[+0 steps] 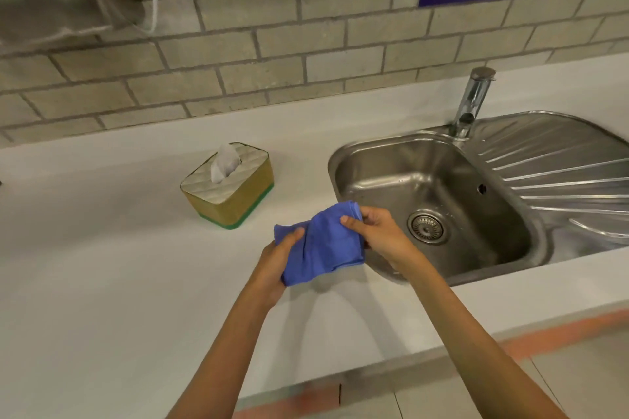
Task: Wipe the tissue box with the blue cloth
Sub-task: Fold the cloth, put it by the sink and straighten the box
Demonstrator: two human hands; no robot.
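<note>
Both hands, left hand (277,260) and right hand (377,231), grip the blue cloth (321,243) above the bench (102,248); the tissue box (228,185) at eleven o'clock, being light, may skid when wiped.

Both arms extended forward; left hand (277,257) and right hand (376,231) close together, fingers curled, grip closed.

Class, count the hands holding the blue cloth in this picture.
2. The left hand grips the blue cloth at its left end; the right hand pinches its right edge, beside the sink.
</note>
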